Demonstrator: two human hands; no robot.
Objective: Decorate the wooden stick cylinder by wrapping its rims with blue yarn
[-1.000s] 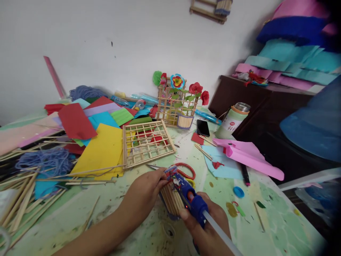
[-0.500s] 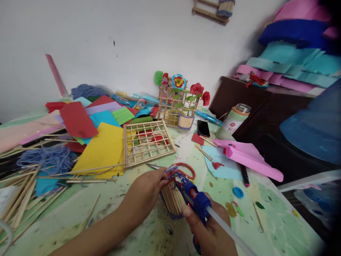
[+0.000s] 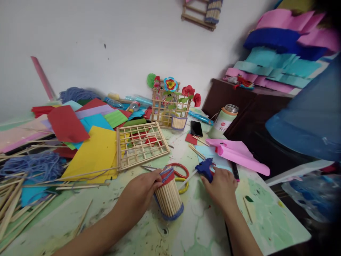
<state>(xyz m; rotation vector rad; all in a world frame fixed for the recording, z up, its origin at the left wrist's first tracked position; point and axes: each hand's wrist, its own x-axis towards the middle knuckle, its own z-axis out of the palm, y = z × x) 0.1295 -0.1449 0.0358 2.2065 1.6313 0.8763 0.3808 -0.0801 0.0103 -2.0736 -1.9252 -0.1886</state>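
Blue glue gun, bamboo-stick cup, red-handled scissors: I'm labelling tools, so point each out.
Blue plastic glue gun [image 3: 204, 166]: head view, its body.
Bamboo-stick cup [image 3: 168, 197]: head view, its stick wall.
Red-handled scissors [image 3: 179, 165]: head view, the handle loop.

Matt wooden-stick cup with blue yarn rims, blue plastic glue gun, smooth coloured paper sheets

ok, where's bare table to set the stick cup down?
Bare table this side of the stick cup to the near edge; right of the right hand toward the corner. Crowded: papers, yarn and sticks left; scissors, glue gun, pink paper behind.
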